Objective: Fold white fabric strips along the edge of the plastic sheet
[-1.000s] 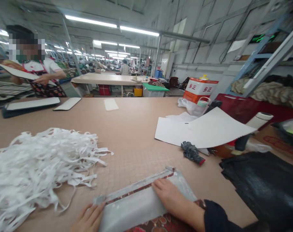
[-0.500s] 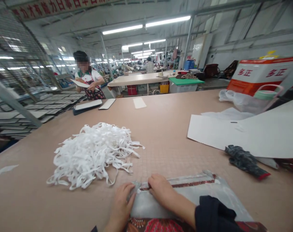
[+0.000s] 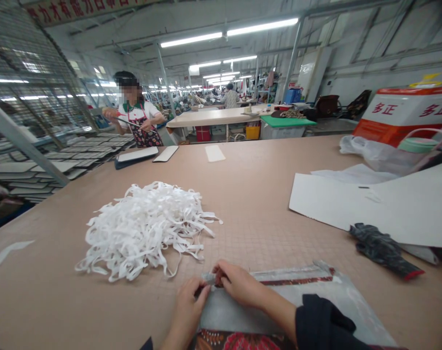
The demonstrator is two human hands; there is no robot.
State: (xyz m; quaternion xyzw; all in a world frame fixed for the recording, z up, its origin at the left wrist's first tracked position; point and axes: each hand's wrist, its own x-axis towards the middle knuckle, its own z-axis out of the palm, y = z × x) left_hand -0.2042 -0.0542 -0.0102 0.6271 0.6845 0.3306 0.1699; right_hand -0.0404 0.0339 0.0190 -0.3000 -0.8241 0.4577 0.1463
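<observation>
Grey panel point(image 3: 231, 313) lies on the counter point(image 3: 257, 194) at 5 o'clock in your view, its far edge running nearly along the 9-to-3 line, right end a touch higher. Dark red strip point(image 3: 297, 281) follows that edge; the panel's right side slants off toward 4 o'clock. Near side cut off by the frame, so the whole panel's long axis can't be told; patterned cloth point(image 3: 250, 341) shows there, at 6. Your right hand point(image 3: 239, 284) comes in from 4 o'clock, knuckles up, forearm point(image 3: 277, 307) across the panel, fingers bent down and pinched with the thumb on the strip's left end. Your left hand point(image 3: 188, 301) reaches up from 6, fingers toward 1, thumb and forefinger narrow at the same corner; whether they grip it, can't tell. Grey tab point(image 3: 208, 278) shows between both hands' fingertips. Pile of white strips point(image 3: 148, 228) at 8 o'clock, apart from both hands. Dark knitted glove point(image 3: 383, 249), red-ended, at 4, by the white sheet's point(image 3: 341, 206) edge.
</observation>
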